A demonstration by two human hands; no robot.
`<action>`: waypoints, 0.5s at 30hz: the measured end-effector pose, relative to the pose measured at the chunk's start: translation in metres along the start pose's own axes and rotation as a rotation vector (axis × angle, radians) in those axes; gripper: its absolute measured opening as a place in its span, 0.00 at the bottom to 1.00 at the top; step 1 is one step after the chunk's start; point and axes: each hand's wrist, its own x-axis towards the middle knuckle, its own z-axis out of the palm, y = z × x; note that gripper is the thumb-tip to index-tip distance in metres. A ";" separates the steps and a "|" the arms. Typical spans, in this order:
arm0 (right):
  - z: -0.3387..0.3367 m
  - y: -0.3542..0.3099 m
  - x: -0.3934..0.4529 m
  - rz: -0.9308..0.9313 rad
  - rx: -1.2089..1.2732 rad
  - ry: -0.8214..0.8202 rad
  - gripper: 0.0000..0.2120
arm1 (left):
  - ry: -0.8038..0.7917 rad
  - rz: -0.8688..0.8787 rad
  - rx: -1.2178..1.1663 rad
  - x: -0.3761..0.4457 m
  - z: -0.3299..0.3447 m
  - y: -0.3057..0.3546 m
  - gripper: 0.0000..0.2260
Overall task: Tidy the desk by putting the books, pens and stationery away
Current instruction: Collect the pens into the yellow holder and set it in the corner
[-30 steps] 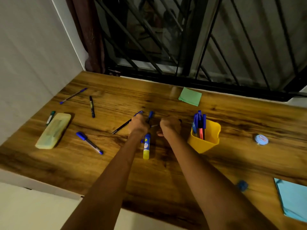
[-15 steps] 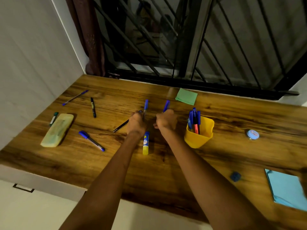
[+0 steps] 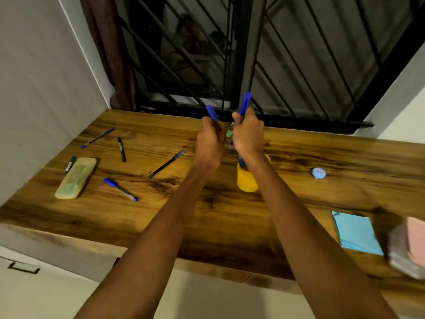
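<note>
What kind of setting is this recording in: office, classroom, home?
Most likely a home study corner. A wooden desk sits against a window with black metal security bars and a dark curtain; pens lie scattered on it beside a yellow plastic pen holder and a pale green pencil case.

Yellow pen cup (image 3: 247,183) half behind right forearm, green notepad (image 3: 229,133) mostly hidden — pink object (image 3: 416,242) blurred, cut off.

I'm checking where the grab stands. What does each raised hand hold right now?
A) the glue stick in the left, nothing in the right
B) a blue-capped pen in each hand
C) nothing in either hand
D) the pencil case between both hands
B: the left hand grips one blue-capped pen and the right hand another, both lifted above the desk.
</note>
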 end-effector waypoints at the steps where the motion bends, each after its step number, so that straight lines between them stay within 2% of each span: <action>1: -0.010 0.004 0.004 0.002 0.013 0.010 0.14 | -0.034 0.021 0.009 -0.002 0.004 0.008 0.08; 5: -0.041 0.023 0.013 0.050 -0.006 -0.015 0.12 | -0.156 0.046 0.066 -0.010 0.024 0.035 0.14; 8: -0.049 0.041 0.013 0.103 -0.077 -0.059 0.12 | -0.232 0.001 0.183 -0.016 0.039 0.038 0.13; 11: -0.048 0.058 0.011 0.120 -0.091 -0.125 0.10 | -0.249 -0.019 0.298 -0.023 0.050 0.033 0.11; 15: -0.042 0.077 0.007 0.151 -0.227 -0.231 0.08 | -0.241 -0.047 0.390 -0.026 0.058 0.025 0.12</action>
